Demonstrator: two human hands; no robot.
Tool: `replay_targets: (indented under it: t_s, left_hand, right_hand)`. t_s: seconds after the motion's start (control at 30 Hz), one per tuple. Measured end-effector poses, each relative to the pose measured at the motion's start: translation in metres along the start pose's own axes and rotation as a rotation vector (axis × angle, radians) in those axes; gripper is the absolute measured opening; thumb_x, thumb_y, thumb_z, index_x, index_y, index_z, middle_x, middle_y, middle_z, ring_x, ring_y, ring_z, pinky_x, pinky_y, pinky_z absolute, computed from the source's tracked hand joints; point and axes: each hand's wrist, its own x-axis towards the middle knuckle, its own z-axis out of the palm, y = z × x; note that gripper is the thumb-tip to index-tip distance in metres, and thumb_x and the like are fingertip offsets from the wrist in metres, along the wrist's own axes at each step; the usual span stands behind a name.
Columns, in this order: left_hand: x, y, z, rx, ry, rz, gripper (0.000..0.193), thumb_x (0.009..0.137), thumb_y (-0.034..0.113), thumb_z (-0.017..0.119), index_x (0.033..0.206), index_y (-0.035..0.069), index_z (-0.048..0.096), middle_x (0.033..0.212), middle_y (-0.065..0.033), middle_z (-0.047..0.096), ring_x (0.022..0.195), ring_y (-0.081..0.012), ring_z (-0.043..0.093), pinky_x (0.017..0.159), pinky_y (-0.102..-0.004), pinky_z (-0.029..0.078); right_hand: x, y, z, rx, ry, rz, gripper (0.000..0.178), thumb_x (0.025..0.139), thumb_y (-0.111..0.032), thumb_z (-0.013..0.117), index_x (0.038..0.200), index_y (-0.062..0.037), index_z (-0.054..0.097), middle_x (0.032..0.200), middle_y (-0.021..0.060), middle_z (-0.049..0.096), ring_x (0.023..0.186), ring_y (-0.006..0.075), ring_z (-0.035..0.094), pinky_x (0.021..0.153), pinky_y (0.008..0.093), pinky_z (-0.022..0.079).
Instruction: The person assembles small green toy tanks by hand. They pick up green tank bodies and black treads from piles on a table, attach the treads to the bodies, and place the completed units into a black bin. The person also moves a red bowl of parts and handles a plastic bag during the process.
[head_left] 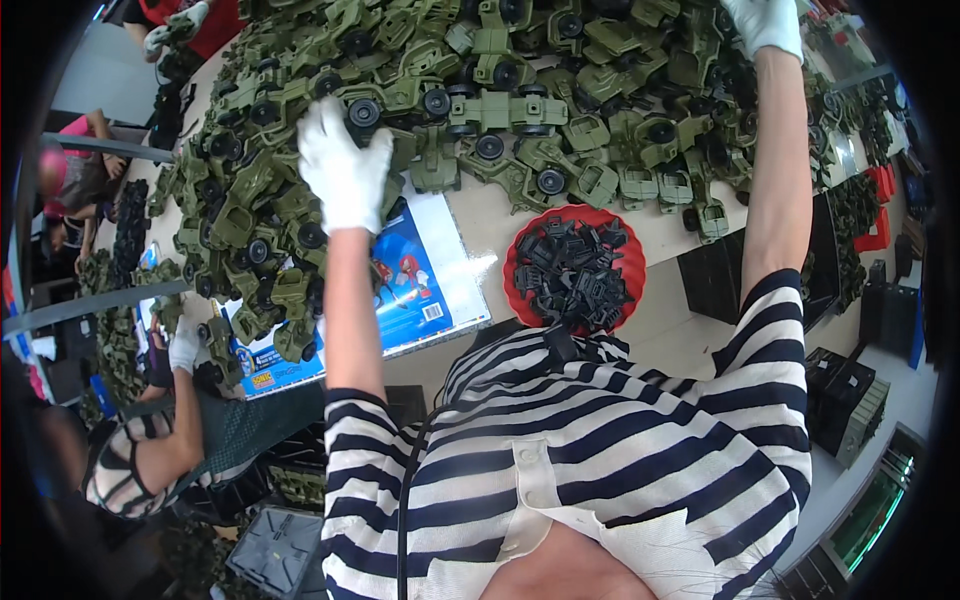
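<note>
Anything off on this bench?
Maybe the blue printed sheet: it lies partly under the jumbled green toy vehicles, odd for printed material. The black parts sit in the red bowl; no spill visible there.

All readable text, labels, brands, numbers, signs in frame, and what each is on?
Blue printed sheet, lower-left corner: logo-style lettering; I don't transcribe printed wording.
Same sheet, toward its right: barcode; any digits too small to read.
Green toy vehicles: no lettering I can make out.
</note>
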Motion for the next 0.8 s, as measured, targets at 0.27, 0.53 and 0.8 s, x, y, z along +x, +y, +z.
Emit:
replay_targets:
  t_s: [0.27,0.53,0.8]
  left_hand:
    - [0.051,-0.035,0.013,0.017,-0.239,0.261,0.07,0.065,0.011,0.082,0.128,0.007,0.054,0.124,-0.0204,0.058,0.115,-0.0387,0.056,0.099,-0.0428,0.047]
    - [-0.096,0.028,-0.035,-0.115,0.095,0.499,0.045,0.058,-0.002,0.07,0.102,0.007,0.062,0.092,-0.0133,0.061,0.083,-0.0338,0.061,0.068,-0.0464,0.05]
    - [-0.152,0.069,-0.068,-0.602,-0.38,0.457,0.048,0.067,0.011,0.082,0.109,0.005,0.061,0.092,-0.0116,0.062,0.082,-0.0301,0.061,0.067,-0.0384,0.049]
  right_hand:
    - [-0.1,0.11,-0.093,-0.471,-0.484,0.269,0.05,0.09,-0.031,0.07,0.128,-0.0022,0.057,0.114,0.0078,0.063,0.098,0.0188,0.063,0.084,0.0333,0.055]
    - [-0.256,0.166,-0.094,0.1,-0.344,1.096,0.069,0.096,-0.055,0.053,0.143,-0.0049,0.041,0.133,0.016,0.055,0.109,0.0292,0.062,0.093,0.0496,0.051]
    - [-0.276,0.202,-0.122,0.213,-0.328,1.101,0.055,0.087,-0.012,0.07,0.133,-0.0061,0.04,0.119,0.0117,0.061,0.105,0.0266,0.066,0.088,0.0502,0.055]
